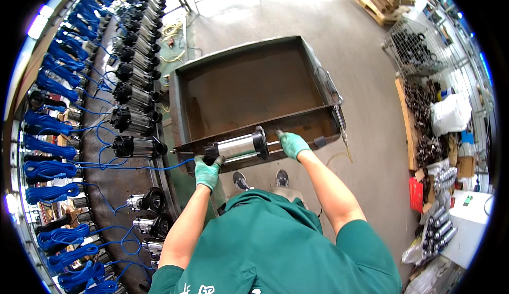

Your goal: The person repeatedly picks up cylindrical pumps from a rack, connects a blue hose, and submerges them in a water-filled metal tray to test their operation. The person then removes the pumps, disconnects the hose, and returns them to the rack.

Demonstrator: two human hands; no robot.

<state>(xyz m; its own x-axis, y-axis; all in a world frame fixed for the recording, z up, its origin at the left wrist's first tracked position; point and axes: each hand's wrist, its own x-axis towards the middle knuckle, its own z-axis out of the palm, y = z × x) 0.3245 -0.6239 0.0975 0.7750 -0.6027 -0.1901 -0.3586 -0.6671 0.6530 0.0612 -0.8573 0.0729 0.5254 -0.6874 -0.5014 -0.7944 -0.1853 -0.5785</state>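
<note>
A pump (236,146) with a shiny steel cylinder and black ends lies sideways across the near side of a metal water tank (178,106). My left hand (207,173), in a green glove, grips its left black end from below, thumb and fingers apart around it. From that end a blue cable (172,165) runs left to the bench. At the pump's right, a black flange (261,142) faces my right hand (292,144), also gloved in green. Its fingers are closed around a short metal rod (273,143) that meets the flange; the grip itself is partly hidden.
Along the left, a long bench (108,185) carries a row of similar pumps (132,120) and coiled blue cables (50,169). A hose (344,135) hangs at the tank's right side. Further right stand a wire cage (416,47), a red bin (416,194) and stacked metal cylinders (439,230).
</note>
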